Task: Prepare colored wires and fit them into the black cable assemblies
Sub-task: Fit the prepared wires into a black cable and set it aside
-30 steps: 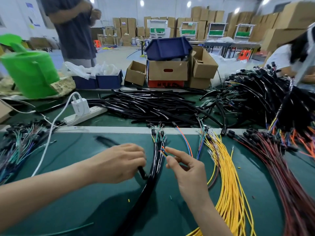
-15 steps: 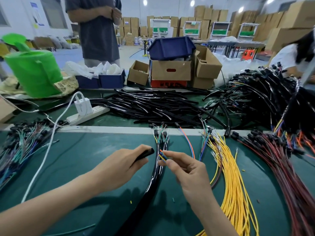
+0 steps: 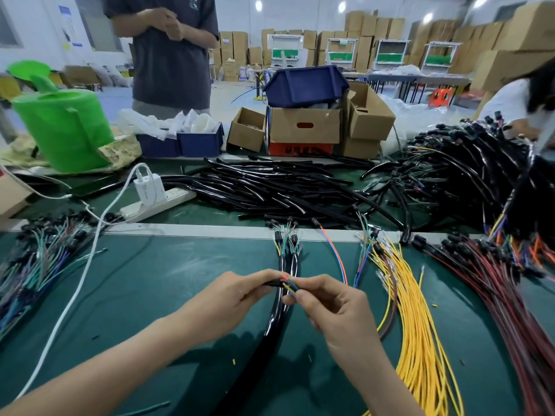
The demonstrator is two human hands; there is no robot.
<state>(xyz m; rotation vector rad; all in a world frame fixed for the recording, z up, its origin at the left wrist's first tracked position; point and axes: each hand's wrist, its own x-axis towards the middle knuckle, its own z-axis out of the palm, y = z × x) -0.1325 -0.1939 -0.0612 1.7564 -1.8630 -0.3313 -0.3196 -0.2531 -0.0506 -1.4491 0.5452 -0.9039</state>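
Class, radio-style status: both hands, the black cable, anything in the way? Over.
Left hand grips black cable end. Right hand pinches colored wire tips at its opening. Nothing between hands; cable bundle lies beneath.

Person in grey tee [image 3: 171,58] is standing behind bench, green tub [image 3: 63,130] sitting at left, charger [image 3: 149,187] sitting in pwr strip [image 3: 168,201], blue bin [image 3: 303,85] resting atop box [image 3: 318,130].

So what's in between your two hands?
Head view: coloured wire ends, poking from the black cable the left hand holds, pinched by the right hand.
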